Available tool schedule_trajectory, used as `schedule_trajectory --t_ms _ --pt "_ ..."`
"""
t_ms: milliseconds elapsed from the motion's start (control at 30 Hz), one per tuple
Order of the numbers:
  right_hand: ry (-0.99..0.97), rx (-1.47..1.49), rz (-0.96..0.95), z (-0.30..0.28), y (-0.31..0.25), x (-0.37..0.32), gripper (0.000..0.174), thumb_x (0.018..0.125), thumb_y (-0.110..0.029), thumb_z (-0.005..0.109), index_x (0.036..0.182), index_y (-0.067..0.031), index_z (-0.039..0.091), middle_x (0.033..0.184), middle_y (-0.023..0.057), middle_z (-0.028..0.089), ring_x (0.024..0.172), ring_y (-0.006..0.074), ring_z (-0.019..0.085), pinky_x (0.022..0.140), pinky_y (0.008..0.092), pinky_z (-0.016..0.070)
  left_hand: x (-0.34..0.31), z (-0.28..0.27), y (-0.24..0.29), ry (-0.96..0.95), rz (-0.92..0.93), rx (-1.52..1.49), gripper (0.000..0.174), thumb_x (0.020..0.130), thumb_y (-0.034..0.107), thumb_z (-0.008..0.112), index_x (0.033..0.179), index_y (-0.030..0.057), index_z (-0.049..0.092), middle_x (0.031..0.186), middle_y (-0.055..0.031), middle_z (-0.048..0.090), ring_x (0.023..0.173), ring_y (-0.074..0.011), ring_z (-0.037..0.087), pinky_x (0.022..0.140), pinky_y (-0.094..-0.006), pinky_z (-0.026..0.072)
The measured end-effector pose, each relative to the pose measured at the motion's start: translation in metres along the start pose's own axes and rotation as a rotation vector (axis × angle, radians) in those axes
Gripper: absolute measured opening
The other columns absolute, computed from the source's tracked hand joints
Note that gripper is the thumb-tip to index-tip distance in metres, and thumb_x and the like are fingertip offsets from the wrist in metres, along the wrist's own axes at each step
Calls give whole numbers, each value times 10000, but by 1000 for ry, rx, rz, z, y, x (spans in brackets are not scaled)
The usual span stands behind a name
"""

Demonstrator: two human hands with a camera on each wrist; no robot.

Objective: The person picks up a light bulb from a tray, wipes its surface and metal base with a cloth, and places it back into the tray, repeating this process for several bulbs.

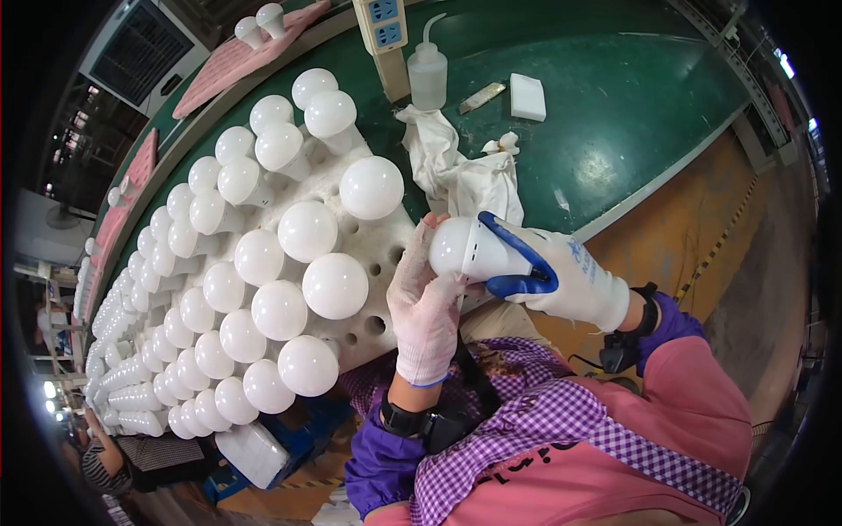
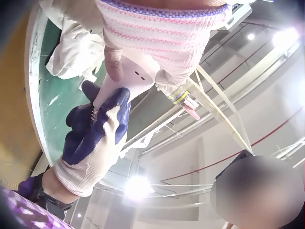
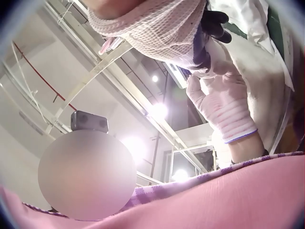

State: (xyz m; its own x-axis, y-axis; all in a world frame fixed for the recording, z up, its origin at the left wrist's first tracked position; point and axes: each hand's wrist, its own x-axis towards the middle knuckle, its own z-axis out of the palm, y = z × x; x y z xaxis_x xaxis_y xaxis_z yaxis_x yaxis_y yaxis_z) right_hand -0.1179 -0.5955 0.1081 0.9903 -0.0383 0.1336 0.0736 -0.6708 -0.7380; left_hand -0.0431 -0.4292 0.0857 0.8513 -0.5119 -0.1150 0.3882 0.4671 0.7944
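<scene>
Both gloved hands hold one white LED bulb (image 1: 454, 245) in front of the body in the head view. My left hand (image 1: 423, 307), in a thin white and pink knitted glove, has its fingers and thumb around the round dome. In a white glove with blue-coated fingers, my right hand (image 1: 561, 272) grips the tapered body, covering the base end. A row of small dark slots marks the bulb's collar (image 2: 139, 75) in the left wrist view. Many similar bulbs (image 1: 335, 286) stand dome up in a white foam tray (image 1: 373, 302), left of the hands.
A crumpled white cloth (image 1: 456, 167) lies on the green table (image 1: 605, 131) beyond the hands. Behind it stand a squeeze bottle (image 1: 427, 77), a white block (image 1: 527, 96) and a socket post (image 1: 386, 53). Pink foam trays (image 1: 237, 70) lie at the far left.
</scene>
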Motion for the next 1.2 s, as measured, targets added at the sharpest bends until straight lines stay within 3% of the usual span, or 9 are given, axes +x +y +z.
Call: schedule_trajectory --t_ms 167,233,567,667,833,1200 --pt "-4 6 -4 -2 1 0 672 785 -302 734 1314 22 475 1046 233 632 914 403 633 760 415 514 -1 -2 2 -17 -5 -9 617 833 14 488 1421 -48 311 1341 -191 484 1010 -234 614 687 -296 548" --pt "14 24 -34 -1 1 0 671 788 -308 732 1311 24 477 1029 233 636 911 404 633 756 415 513 -2 -2 5 -20 -76 -88 652 786 -101 484 1417 -57 331 1409 -182 413 1234 -280 488 1007 -372 436" --pt "-18 4 10 -2 -3 1 675 788 -322 731 1307 30 479 1013 243 636 899 407 635 751 415 514 -3 -1 9 -11 -71 -56 625 804 -73 483 1410 -75 330 1390 -177 428 1212 -259 503 983 -341 446" --pt "30 -2 -53 -1 0 1 676 787 -326 732 1302 34 482 989 241 640 882 409 637 739 414 515 -3 -3 9 -27 -84 -63 619 809 -64 487 1409 -75 335 1368 -180 443 1184 -244 520 957 -325 456" --pt "-66 -10 28 -6 -10 2 666 792 -312 729 1303 36 481 1002 248 635 902 405 633 752 409 514 -3 -1 13 18 -111 1 615 813 -55 494 1406 -82 335 1332 -184 473 1083 -213 572 860 -289 495" --pt "-31 18 -9 -4 -4 2 666 787 -302 732 1310 23 479 1022 246 629 910 411 626 756 409 510 -5 -4 5 -22 -41 -36 615 809 -60 498 1401 -84 336 1337 -189 468 1125 -243 566 926 -314 480"
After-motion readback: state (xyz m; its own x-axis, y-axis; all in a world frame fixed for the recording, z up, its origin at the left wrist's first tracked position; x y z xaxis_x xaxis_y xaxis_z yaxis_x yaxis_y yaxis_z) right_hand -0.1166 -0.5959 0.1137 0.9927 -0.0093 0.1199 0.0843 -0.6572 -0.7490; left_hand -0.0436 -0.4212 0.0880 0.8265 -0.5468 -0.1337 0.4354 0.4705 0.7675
